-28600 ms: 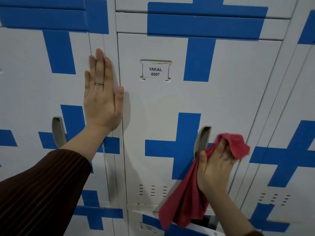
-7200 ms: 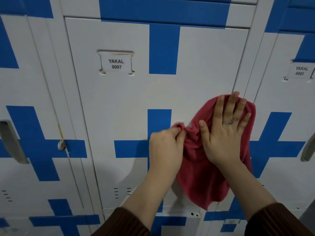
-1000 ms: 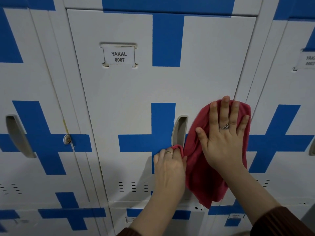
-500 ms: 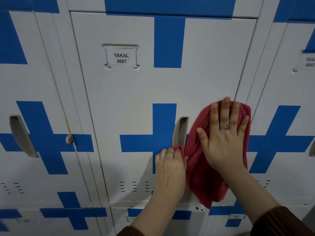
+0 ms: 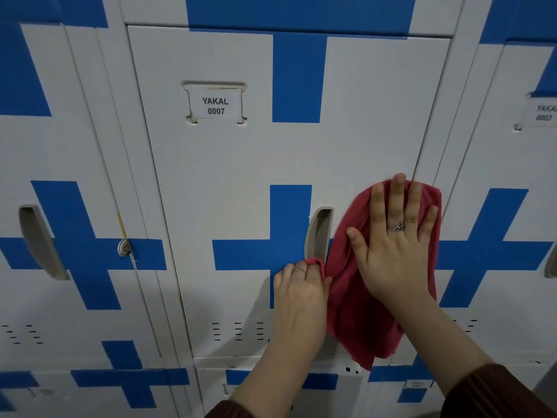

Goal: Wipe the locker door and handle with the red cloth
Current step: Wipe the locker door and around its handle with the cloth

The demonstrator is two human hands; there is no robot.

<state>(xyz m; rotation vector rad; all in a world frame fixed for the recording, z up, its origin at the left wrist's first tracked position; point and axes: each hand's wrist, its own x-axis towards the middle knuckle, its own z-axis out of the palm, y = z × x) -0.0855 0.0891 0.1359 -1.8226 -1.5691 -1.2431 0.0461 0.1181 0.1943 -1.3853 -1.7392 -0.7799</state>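
Note:
The white locker door [image 5: 241,164] with blue crosses and the label YAKAL 0007 fills the middle of the view. Its grey recessed handle [image 5: 318,233] sits at the door's right side. The red cloth [image 5: 349,312] is spread flat against the door just right of the handle and hangs down past the door's lower edge. My right hand [image 5: 391,251] presses on the cloth with straight, spread fingers. My left hand [image 5: 301,294] is below the handle and pinches the cloth's left corner in curled fingers.
Neighbouring lockers stand on both sides: one with a grey handle [image 5: 40,242] and a round latch [image 5: 123,247] on the left, another labelled locker [image 5: 512,176] on the right. A lower row of locker doors [image 5: 271,384] runs beneath.
Almost nothing differs over the last second: both hands stay on the cloth beside the handle, and the view has shifted slightly. Earlier, the left hand pinched the cloth higher, over the handle.

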